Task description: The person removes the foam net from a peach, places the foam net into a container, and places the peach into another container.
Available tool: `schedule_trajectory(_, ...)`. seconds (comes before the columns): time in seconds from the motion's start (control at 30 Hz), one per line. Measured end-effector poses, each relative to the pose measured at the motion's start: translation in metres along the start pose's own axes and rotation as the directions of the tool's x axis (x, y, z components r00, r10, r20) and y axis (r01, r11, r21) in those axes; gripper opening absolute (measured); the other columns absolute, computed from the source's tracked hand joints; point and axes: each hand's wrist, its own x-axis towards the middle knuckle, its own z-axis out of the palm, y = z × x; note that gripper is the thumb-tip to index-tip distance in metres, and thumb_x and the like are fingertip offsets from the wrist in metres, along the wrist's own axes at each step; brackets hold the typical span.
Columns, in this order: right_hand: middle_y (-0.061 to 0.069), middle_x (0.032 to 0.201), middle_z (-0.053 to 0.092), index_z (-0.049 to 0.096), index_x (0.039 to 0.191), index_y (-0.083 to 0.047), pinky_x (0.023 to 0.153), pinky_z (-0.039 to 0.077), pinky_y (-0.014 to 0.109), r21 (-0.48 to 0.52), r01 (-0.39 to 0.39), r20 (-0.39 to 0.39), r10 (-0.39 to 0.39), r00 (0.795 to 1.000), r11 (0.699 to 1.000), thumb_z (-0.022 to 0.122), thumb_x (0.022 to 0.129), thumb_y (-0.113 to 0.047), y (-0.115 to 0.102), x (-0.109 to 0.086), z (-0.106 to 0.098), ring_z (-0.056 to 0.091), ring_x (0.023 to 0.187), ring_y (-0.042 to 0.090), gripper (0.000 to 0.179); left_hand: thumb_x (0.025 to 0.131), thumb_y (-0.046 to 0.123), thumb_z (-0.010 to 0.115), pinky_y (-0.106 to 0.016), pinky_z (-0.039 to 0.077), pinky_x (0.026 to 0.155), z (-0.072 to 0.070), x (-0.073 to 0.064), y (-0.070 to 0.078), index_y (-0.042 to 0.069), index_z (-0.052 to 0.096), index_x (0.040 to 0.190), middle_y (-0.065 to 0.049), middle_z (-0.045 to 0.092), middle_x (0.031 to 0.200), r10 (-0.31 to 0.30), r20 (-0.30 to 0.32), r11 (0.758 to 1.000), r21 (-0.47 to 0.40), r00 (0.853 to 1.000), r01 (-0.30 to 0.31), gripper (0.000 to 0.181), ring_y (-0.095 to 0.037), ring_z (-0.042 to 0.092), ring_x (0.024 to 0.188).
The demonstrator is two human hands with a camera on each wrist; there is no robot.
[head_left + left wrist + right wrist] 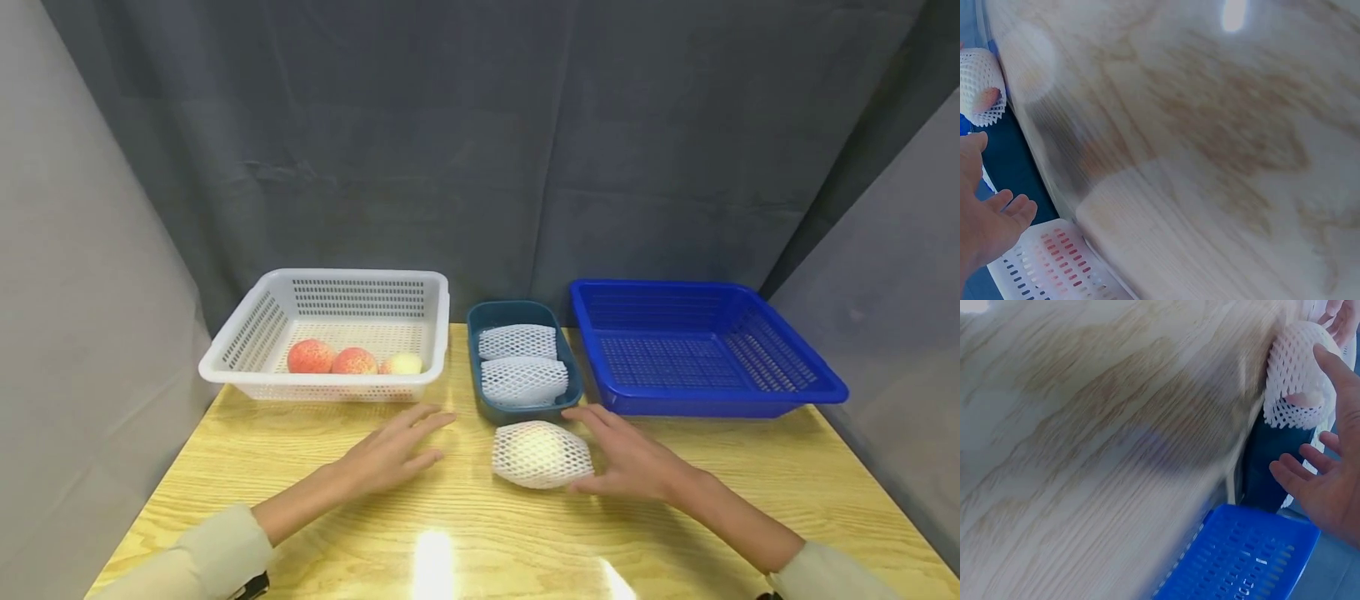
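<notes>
A pale peach in a white foam net sleeve (pixel 538 455) lies on the table between the two hands. My right hand (pixel 633 460) is at the sleeve's right end, fingers spread and relaxed, with the thumb tip right by the mesh. In the right wrist view that thumb overlaps the foam sleeve (pixel 1297 365), and pinkish fruit shows through its open end. My left hand (pixel 390 454), fingers extended, hovers apart from the sleeve on its left and holds nothing. The left wrist view has the left hand (pixel 988 219) at its edge, with the sleeved peach (pixel 975 78) above it.
A white basket (pixel 324 380) with three peaches stands at back left. Behind the sleeved peach, a teal bin (pixel 480 392) contains white foam sleeves (pixel 523 379). At back right is a blue basket (pixel 697 403). A dark curtain (pixel 480 150) hangs behind.
</notes>
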Motion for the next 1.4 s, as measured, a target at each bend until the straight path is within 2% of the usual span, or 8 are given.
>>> schedule_trajectory(0.13, 0.013, 0.140, 0.048, 0.044, 0.146, -0.010, 0.095, 0.049, 0.053, 0.014, 0.046, -0.018, -0.046, 0.999, 0.999, 0.081, 0.076, -0.059, -0.004, 0.007, 0.005, 0.052, 0.124, 0.032, 0.093, 0.100, 0.030, 0.063, -0.050, 0.050, 0.097, 0.004, 0.003, 0.002, 0.016, 0.045, 0.151, -0.017, 0.044, 0.149, 0.021, 0.003, 1.000, 0.014, 1.000, -0.021, 0.056, -0.033, 0.045, 0.133)
schedule_trajectory(0.3, 0.007, 0.140, 0.047, 0.046, 0.144, -0.010, 0.099, 0.048, 0.048, 0.026, 0.107, -0.036, -0.106, 0.994, 0.994, 0.082, 0.077, -0.055, -0.010, 0.016, 0.013, 0.050, 0.126, 0.025, 0.089, 0.100, 0.031, 0.063, -0.050, 0.046, 0.101, 0.008, 0.007, 0.004, 0.016, 0.045, 0.151, -0.018, 0.044, 0.149, 0.033, 0.016, 0.999, 0.010, 0.999, -0.033, 0.056, -0.033, 0.044, 0.135)
schedule_trajectory(0.5, 0.002, 0.141, 0.045, 0.047, 0.144, -0.014, 0.094, 0.051, 0.045, 0.043, 0.174, -0.054, -0.171, 0.984, 0.984, 0.080, 0.082, -0.050, -0.013, 0.022, 0.023, 0.050, 0.122, 0.021, 0.080, 0.101, 0.030, 0.062, -0.052, 0.046, 0.101, 0.008, 0.014, 0.009, 0.017, 0.044, 0.151, -0.017, 0.043, 0.150, 0.022, 0.015, 1.000, 0.006, 1.000, -0.022, 0.055, -0.035, 0.044, 0.135)
schedule_trajectory(0.63, 0.003, 0.137, 0.047, 0.050, 0.139, -0.013, 0.092, 0.051, 0.043, 0.030, 0.195, -0.060, -0.193, 0.979, 0.980, 0.081, 0.082, -0.045, -0.016, 0.024, 0.028, 0.050, 0.119, 0.021, 0.072, 0.101, 0.032, 0.061, -0.049, 0.049, 0.097, 0.004, 0.019, 0.012, 0.019, 0.043, 0.152, -0.016, 0.042, 0.151, 0.008, 0.008, 1.000, 0.009, 1.000, -0.008, 0.055, -0.033, 0.044, 0.135)
schedule_trajectory(0.8, 0.003, 0.131, 0.054, 0.051, 0.131, -0.011, 0.096, 0.049, 0.044, 0.007, 0.181, -0.084, -0.180, 0.980, 0.983, 0.085, 0.079, -0.041, -0.021, 0.024, 0.031, 0.052, 0.119, 0.022, 0.069, 0.102, 0.033, 0.060, -0.047, 0.052, 0.094, -0.002, 0.022, 0.017, 0.022, 0.041, 0.154, -0.013, 0.039, 0.154, 0.019, 0.009, 1.000, -0.018, 1.000, -0.019, 0.056, -0.032, 0.042, 0.136)
schedule_trajectory(1.03, 0.002, 0.122, 0.059, 0.050, 0.125, -0.013, 0.093, 0.050, 0.046, 0.017, 0.126, -0.106, -0.124, 0.987, 0.992, 0.088, 0.074, -0.033, -0.024, 0.023, 0.032, 0.055, 0.114, 0.024, 0.067, 0.102, 0.032, 0.059, -0.046, 0.049, 0.099, -0.008, 0.029, 0.025, 0.022, 0.042, 0.153, -0.012, 0.040, 0.154, 0.067, -0.014, 0.998, -0.020, 0.998, -0.067, 0.055, -0.031, 0.044, 0.135)
schedule_trajectory(1.23, 0.002, 0.120, 0.059, 0.050, 0.122, -0.015, 0.092, 0.050, 0.046, 0.039, 0.101, -0.115, -0.095, 0.989, 0.994, 0.089, 0.071, -0.031, -0.025, 0.022, 0.031, 0.055, 0.114, 0.025, 0.066, 0.101, 0.026, 0.063, -0.044, 0.047, 0.102, -0.013, 0.038, 0.030, 0.018, 0.045, 0.150, -0.014, 0.043, 0.151, 0.138, -0.057, 0.990, -0.024, 0.989, -0.140, 0.053, -0.030, 0.045, 0.135)
schedule_trajectory(1.4, 0.002, 0.119, 0.059, 0.051, 0.123, -0.015, 0.092, 0.051, 0.044, 0.054, 0.084, -0.138, -0.076, 0.988, 0.995, 0.089, 0.071, -0.030, -0.026, 0.022, 0.025, 0.055, 0.113, 0.021, 0.066, 0.099, 0.023, 0.065, -0.046, 0.046, 0.103, -0.020, 0.043, 0.034, 0.015, 0.046, 0.149, -0.015, 0.043, 0.151, 0.170, -0.084, 0.985, -0.028, 0.982, -0.173, 0.054, -0.031, 0.043, 0.136)
